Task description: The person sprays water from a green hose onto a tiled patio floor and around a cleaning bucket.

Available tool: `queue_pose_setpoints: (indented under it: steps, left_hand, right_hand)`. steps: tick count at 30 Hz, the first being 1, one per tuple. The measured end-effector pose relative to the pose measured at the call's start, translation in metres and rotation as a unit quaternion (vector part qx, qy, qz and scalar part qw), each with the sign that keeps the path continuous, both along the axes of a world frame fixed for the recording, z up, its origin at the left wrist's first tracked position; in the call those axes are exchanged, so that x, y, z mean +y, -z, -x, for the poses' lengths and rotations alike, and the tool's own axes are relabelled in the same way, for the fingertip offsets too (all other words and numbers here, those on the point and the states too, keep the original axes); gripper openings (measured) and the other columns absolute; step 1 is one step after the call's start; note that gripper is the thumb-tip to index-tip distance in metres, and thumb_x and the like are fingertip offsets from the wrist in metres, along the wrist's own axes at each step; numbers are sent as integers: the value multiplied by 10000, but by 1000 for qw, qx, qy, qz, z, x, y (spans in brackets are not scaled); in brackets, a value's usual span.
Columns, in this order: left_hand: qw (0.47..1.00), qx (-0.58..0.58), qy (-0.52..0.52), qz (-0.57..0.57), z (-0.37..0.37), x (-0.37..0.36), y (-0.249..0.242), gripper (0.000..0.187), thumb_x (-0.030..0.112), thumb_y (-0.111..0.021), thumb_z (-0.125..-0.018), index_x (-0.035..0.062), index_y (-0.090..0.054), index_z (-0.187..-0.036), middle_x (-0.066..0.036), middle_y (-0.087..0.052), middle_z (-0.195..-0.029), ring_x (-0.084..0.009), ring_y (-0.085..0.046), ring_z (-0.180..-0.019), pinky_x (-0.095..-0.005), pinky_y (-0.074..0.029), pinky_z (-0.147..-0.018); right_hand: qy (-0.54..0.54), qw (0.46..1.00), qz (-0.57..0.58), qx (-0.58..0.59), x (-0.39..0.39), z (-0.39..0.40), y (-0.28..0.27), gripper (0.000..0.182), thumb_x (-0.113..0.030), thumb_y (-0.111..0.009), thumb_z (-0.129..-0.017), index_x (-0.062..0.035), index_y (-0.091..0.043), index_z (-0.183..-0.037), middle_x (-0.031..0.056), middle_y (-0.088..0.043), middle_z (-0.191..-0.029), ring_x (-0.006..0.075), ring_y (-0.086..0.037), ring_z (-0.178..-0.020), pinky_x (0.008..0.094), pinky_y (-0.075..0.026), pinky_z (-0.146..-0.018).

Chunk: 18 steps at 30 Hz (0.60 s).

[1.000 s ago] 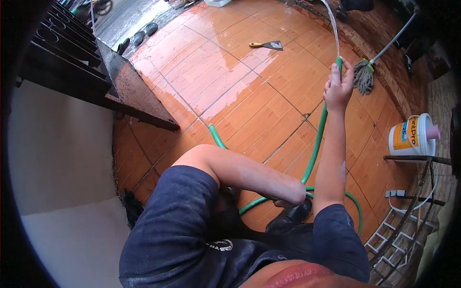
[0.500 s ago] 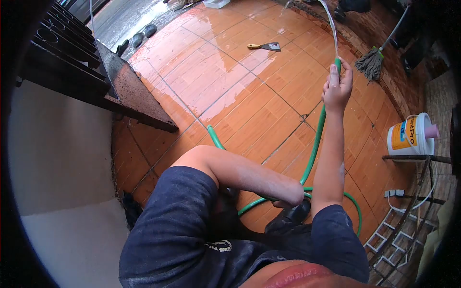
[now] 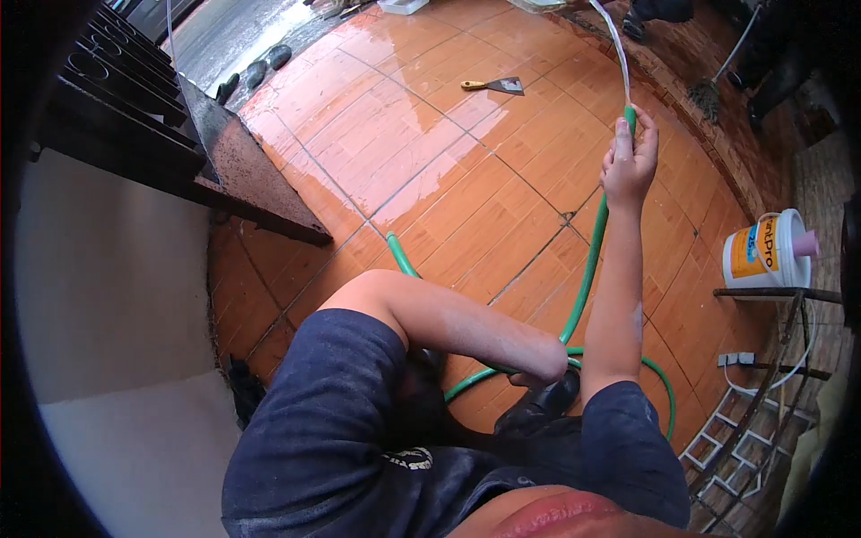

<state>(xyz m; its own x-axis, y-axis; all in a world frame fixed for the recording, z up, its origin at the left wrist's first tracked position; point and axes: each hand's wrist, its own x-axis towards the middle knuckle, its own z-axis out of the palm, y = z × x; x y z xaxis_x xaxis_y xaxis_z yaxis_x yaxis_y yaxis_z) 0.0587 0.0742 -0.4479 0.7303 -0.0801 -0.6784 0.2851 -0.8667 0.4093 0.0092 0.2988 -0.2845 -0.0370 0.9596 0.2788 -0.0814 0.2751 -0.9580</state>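
Note:
My right hand (image 3: 630, 160) is raised at the upper right, fingers wrapped round the end of a green hose (image 3: 587, 278). Water (image 3: 620, 54) streams up and away from the hose end. The hose runs down under my left forearm and loops near my feet; another end of green hose lies on the floor left of it. My left hand (image 3: 543, 363) hangs low in front of my body, its wrist bent, with the fingers mostly hidden beneath it. A scraper (image 3: 493, 86) with a yellow handle lies on the wet orange tiles (image 3: 430, 134).
On the right, a white bucket (image 3: 758, 251) sits on a metal stand (image 3: 780, 293). A mop (image 3: 706, 100) and other people's legs (image 3: 776, 85) are at the upper right. Dark metal bars (image 3: 117, 134) and a stone ledge (image 3: 247, 166) stand left. A black boot (image 3: 560, 394) shows below.
The mop at the upper right has moved up and away, and the legs beside it have shifted. The water stream leans slightly more to the left. My hands have hardly moved.

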Motion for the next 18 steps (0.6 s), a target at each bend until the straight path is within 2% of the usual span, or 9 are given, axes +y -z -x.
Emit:
queue_pose_setpoints:
  steps: [7,16,18]
  left_hand:
    - [999,-6,30,-16,3,1,-17,282,164,-833,-518,80,-741,-771,-119,-717,-851,-272,-672,-756,-417,-565,-669]
    - [1000,-19,-16,17,11,4,-18,291,156,-834,-514,76,-738,-777,-121,-717,-853,-273,-669,-754,-416,-564,-665]
    - [1000,-19,-17,18,12,4,-18,293,154,-834,-513,75,-738,-778,-121,-717,-854,-273,-669,-754,-416,-563,-664]
  right_hand:
    - [6,1000,13,-6,-4,1,-4,254,-230,-536,-992,-147,-505,-1229,-57,-409,-599,9,-322,-393,183,-232,-318]
    - [1,1000,-6,-14,-4,2,-4,253,-220,-538,-991,-150,-505,-1232,-59,-393,-587,11,-316,-396,186,-231,-326]
    - [1,1000,-6,-14,-8,2,-7,253,-200,-524,-989,-93,-511,-1218,-70,-398,-583,13,-319,-416,204,-232,-365]
